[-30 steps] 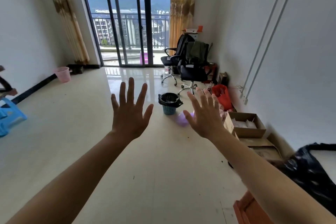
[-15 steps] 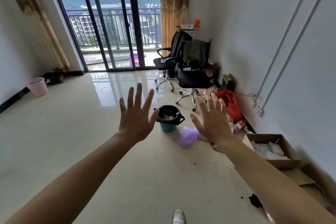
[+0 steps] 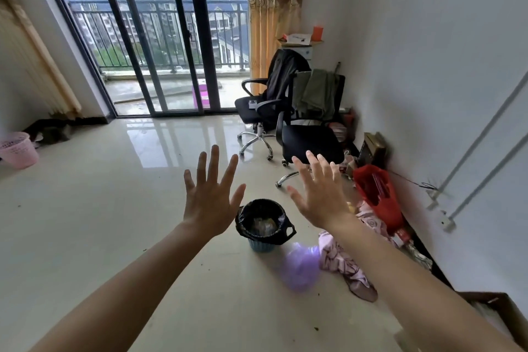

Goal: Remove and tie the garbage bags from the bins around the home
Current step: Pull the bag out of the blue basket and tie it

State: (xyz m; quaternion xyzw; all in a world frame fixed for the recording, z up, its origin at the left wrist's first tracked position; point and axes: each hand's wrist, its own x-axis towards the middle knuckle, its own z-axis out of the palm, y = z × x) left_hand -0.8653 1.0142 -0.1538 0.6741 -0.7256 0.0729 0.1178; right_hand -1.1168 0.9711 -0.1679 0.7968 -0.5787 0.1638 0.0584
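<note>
With the left hand (image 3: 210,203) and right hand (image 3: 320,197) both spread and empty above the blue bin (image 3: 261,246) holding its black garbage bag (image 3: 261,220), a hasty tug could tip the light bin toward the purple bag (image 3: 301,266) beside it.

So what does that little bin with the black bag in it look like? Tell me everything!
The small bin stands upright on the shiny floor, between the two outstretched arms. Only its ribbed, light blue base shows, looking like plastic. A black garbage bag lines it, folded down over the rim, with a loop handle sticking out on the right side. The bag is open, and pale rubbish lies inside. Neither hand touches it. A purple bag lies on the floor close by.
</note>
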